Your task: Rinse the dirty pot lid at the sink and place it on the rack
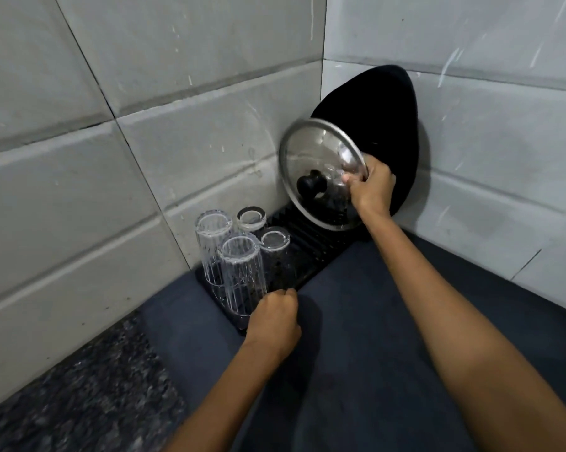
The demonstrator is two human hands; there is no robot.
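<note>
Pot lid (320,171): glass w/ metal rim & black knob (311,184), stood nearly upright on edge at far end of rack, knob facing cam. Slightly motion-blurred.
Right hand (371,187): grasping lid's right rim, fingers (351,181) curled over the edge onto the glass.
Left hand (275,313): clenched in a loose fist, at near end of rack just beside the glasses; can't tell if it touches rack or a glass.
Rack (307,252): black, ribbed, long & narrow, runs along tiled wall (144,151) into the corner.
Glasses (239,259): 4 clear ones, upside down on near half of rack; 2 tall ribbed in front, 2 shorter behind.
Black pan (373,119): big dark round item leaning in the corner behind lid, against right wall; lid overlaps its lower left.
Mat (356,337): dark blue-grey cloth under rack, covers most of desk.
Desk (79,402): speckled dark stone, bare at lower left.
</note>
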